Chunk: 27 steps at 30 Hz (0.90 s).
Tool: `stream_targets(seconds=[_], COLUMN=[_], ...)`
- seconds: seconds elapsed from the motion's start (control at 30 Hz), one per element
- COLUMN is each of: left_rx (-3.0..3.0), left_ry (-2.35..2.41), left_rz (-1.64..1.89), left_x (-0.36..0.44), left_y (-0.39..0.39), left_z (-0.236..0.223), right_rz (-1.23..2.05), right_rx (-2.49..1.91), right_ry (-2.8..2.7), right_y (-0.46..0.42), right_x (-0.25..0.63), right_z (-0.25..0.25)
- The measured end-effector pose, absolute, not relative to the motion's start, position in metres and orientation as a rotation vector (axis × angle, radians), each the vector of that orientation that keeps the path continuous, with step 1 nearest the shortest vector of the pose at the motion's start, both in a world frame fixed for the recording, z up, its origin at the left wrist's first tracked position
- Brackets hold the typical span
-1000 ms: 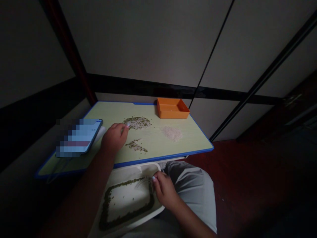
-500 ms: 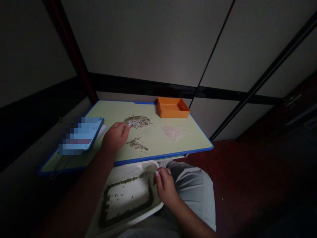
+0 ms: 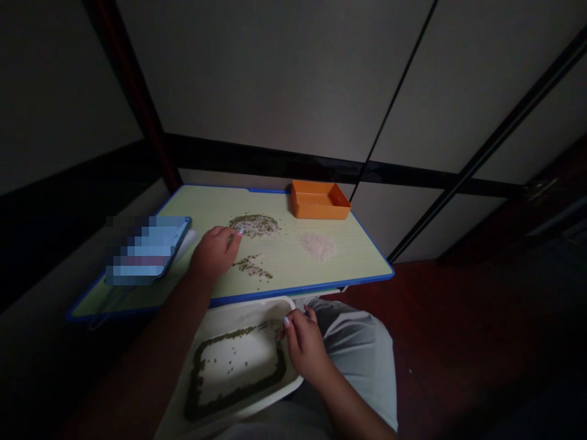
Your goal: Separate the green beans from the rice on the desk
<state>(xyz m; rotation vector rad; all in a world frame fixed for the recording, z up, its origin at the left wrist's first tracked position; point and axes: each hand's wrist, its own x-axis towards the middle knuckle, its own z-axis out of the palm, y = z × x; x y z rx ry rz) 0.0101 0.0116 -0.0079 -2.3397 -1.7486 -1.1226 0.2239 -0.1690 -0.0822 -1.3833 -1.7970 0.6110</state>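
My left hand (image 3: pixel 215 250) rests at the left edge of a mixed pile of small green beans and pale grains (image 3: pixel 257 225). Its fingers are curled, the thumb pressed toward them; anything between is too small to see. Below that pile lies a smaller strip of mixed beans and grains (image 3: pixel 254 267). My right hand (image 3: pixel 302 341) hangs over the right side of a white plastic tub (image 3: pixel 287 386), thumb and fingertips bent together; what they hold cannot be made out. Green beans (image 3: pixel 238 389) line the tub's bottom edges, with several scattered in its middle.
A separate heap of pale, rice-like grains (image 3: pixel 318 245) lies on the right of the blue-edged table (image 3: pixel 362 263). Behind it stands an orange box (image 3: pixel 321 211). On the left, a phone (image 3: pixel 149 250) is propped up at a slant. Cabinet panels (image 3: pixel 275 85) rise behind.
My right hand has shifted slightly left over the tub, its fingers a little changed in pose. The loose beans in the tub's middle lie differently. My left hand has barely moved.
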Motion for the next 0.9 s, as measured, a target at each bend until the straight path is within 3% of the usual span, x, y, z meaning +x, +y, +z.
stream_targets(seconds=[0.27, 0.9], left_rx=[-2.4, -2.479], left_ry=[-1.692, -1.622], left_rz=[-1.137, -1.08], left_x=[0.008, 0.009], left_y=[0.01, 0.012], left_z=[-0.005, -0.004], right_rz=[0.547, 0.731], right_rx=[-1.402, -1.313], right_ry=[-1.866, -1.751], right_y=[-0.17, -0.16], right_x=[0.22, 0.224], right_z=[-0.077, -0.096])
